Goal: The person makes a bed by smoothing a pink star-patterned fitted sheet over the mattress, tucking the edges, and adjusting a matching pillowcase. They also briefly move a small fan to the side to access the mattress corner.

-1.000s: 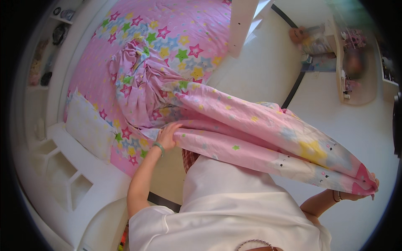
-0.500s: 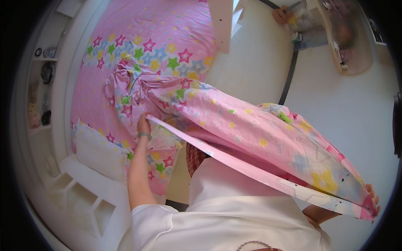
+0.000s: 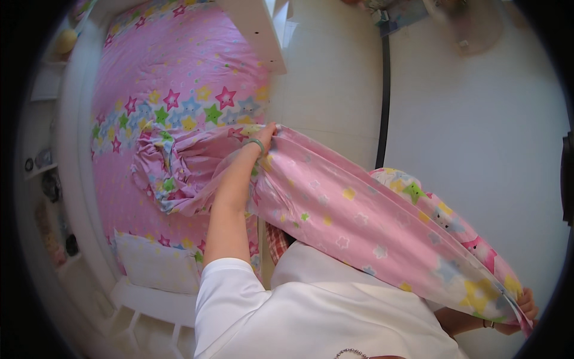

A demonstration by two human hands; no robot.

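A thin pink bed cover [image 3: 335,185] printed with stars stretches from the bed across my front to the lower right. Its far left part lies bunched on the mattress, while the rest hangs in long folds above the floor. My left hand [image 3: 267,139], with a green bangle at the wrist, is closed on the upper edge of the cover near the bed's right side. At the far right, my right hand [image 3: 525,306] grips the cover's gathered corner. Some fingers of both hands are hidden by cloth.
The bed [image 3: 173,54] has a matching pink star-print sheet, with a pale pillow [image 3: 156,263] at its near end. White shelving [image 3: 45,170] holding small items runs along the left. A white panel [image 3: 254,30] rises at the bed's far right, and a dark strip [image 3: 383,102] crosses the pale floor.
My left hand has moved up and right along the cover, from its lower edge to its upper edge. The long edge strip no longer hangs taut between my hands. The view has shifted.
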